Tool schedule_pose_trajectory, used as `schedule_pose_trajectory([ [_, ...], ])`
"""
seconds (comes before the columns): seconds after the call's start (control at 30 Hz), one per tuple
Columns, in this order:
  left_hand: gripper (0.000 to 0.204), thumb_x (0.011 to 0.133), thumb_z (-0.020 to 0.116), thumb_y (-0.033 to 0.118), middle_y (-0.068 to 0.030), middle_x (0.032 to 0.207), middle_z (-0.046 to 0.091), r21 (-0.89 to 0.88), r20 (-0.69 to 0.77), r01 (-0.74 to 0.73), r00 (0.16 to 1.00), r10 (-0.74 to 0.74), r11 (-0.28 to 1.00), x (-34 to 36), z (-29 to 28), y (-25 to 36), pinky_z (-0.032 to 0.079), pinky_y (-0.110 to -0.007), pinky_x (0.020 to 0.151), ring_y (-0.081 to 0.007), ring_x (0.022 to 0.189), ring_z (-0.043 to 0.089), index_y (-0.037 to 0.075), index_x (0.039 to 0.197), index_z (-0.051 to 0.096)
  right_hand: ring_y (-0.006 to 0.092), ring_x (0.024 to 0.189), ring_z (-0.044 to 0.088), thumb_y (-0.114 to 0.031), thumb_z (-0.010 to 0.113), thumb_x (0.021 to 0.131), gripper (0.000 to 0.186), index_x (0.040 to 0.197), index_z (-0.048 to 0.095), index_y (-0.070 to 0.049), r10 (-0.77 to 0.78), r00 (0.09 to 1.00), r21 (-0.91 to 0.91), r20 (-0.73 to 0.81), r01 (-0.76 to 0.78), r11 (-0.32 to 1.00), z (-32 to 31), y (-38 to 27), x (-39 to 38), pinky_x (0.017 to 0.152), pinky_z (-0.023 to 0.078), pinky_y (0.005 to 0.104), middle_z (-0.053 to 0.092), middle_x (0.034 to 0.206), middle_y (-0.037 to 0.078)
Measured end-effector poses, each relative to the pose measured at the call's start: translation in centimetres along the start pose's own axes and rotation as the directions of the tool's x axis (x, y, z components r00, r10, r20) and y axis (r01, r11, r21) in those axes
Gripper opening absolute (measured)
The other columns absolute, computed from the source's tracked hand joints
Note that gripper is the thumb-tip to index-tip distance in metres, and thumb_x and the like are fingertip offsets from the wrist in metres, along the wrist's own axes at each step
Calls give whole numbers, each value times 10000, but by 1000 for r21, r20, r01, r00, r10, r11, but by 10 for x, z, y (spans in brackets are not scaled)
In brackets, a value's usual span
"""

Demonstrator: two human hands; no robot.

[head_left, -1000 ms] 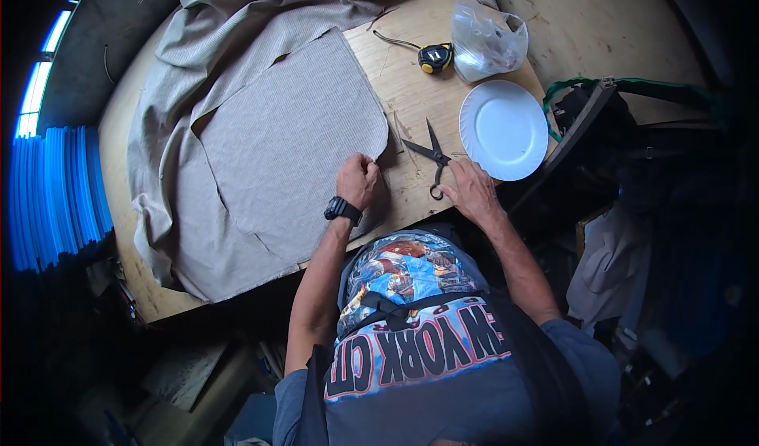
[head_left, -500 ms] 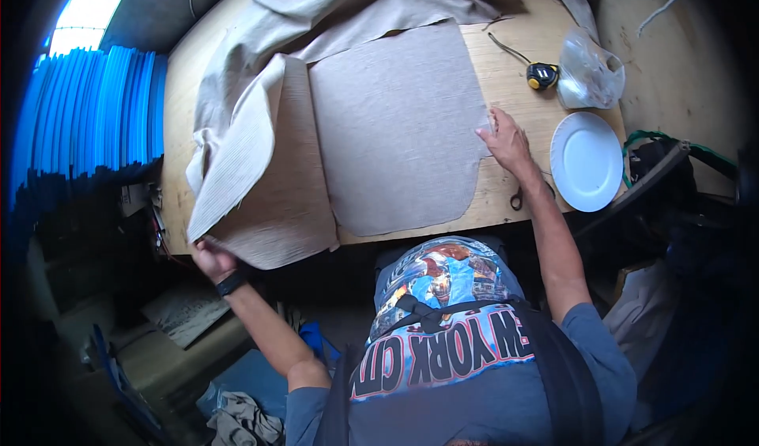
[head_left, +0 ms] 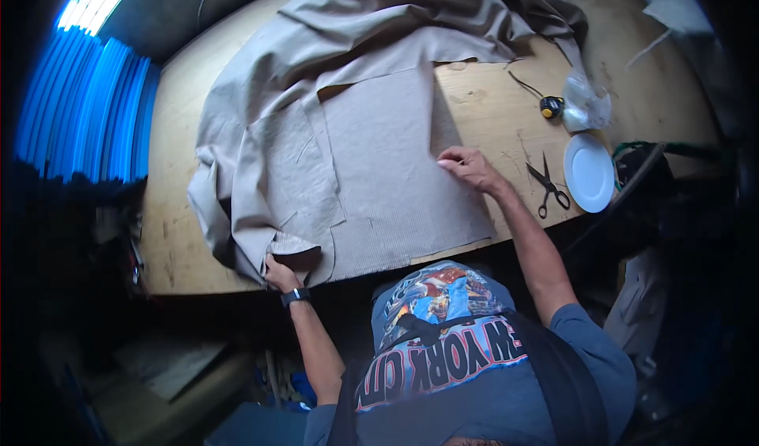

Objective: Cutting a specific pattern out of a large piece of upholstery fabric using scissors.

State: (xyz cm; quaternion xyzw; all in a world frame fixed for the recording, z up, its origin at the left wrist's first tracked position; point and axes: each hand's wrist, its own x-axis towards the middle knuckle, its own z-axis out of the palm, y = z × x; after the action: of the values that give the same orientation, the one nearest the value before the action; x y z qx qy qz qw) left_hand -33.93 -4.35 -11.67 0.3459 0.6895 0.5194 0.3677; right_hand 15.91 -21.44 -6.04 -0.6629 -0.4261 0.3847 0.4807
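Observation:
A large sheet of grey-beige fabric (head_left: 379, 130) lies across the wooden table, one layer spread over another and bunched in folds toward the far side. Near the front edge, my left hand (head_left: 282, 275) is closed on a turned-up corner of the fabric. Thumb and fingers of my right hand (head_left: 472, 168) pinch the fabric's right-hand edge, which stands slightly raised and throws a shadow. To the right of that hand, black scissors (head_left: 548, 186) lie with their blades parted.
A white plate (head_left: 589, 173) sits at the table's right edge. Behind it are a black and yellow tape measure (head_left: 551, 107) and a clear plastic bag (head_left: 585, 102). Blue upright sheets (head_left: 83, 106) stand left of the wooden table (head_left: 170, 232).
My left hand has moved right with the fabric, and the folded-back flap now lies spread over the flat piece. My right hand has shifted left and nearer. The scissors have come into full view.

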Motion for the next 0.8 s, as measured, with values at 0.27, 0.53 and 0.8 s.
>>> schedule_pose_trajectory([
  [0.27, 345, 991, 543, 257, -138, 1105, 663, 534, 839, -845, 524, 143, -35, 88, 6, -80, 527, -345, 757, -208, 911, 628, 3, 1223, 565, 413, 1161, 569, -430, 756, 782, 656, 1251, 553, -18, 331, 726, -268, -603, -575, 773, 65, 53, -49, 978, 466, 478, 615, 1203, 232],
  [0.53, 303, 1000, 528, 266, -134, 1064, 654, 318, 736, -865, 484, 473, 389, 44, 163, -37, 520, -337, 748, -209, 886, 622, 12, 1165, 555, 280, 854, 659, -244, 685, 793, 363, 1015, 659, 42, 176, 857, 76, -484, -159, 984, 100, 5, -127, 764, 499, 410, 681, 866, 200],
  [0.8, 273, 1009, 513, 275, -130, 1022, 645, -343, 770, -687, 185, 611, 641, -133, 254, 20, 513, -329, 739, -211, 860, 615, 22, 1106, 545, 211, 878, 606, -480, 755, 790, 587, 1042, 679, 45, 520, 541, 508, -661, -188, 841, 36, -96, -340, 805, 465, 311, 659, 895, 104],
])
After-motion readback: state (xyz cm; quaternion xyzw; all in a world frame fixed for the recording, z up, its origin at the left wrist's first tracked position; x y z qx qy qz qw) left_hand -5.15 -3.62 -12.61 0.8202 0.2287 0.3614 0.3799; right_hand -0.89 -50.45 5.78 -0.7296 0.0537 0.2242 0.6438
